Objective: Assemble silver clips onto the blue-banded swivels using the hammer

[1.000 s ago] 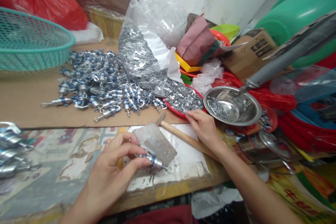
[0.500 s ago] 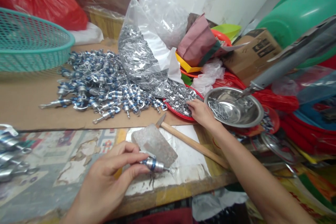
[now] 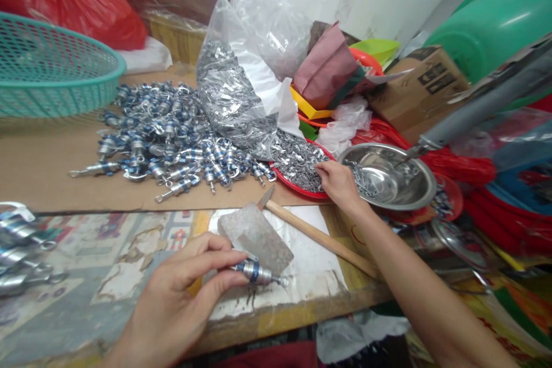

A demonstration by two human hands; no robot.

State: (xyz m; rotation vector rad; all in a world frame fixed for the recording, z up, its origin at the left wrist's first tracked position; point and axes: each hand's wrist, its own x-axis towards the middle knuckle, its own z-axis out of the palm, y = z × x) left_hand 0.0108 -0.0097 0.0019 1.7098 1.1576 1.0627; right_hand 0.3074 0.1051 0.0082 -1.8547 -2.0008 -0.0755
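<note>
Between thumb and fingers, my left hand pinches a silver metal fitting with blue bands, its ringed end pointing right. Under and behind it lies a grey stone block. My right hand reaches to the right part of a red tray heaped with small flat metal pieces. Its fingertips are pinched together at the pieces; what they hold, if anything, is too small to make out. A hammer with a wooden handle rests beside the block.
Many blue-banded fittings are piled on cardboard at the left, near a green basket. A clear bag of metal pieces leans behind the tray. Right are a steel bowl with pins and a grey metal arm.
My right hand has shifted slightly right over the metal pieces. My left hand still holds the fitting in nearly the same place. The whole view has moved a little.
</note>
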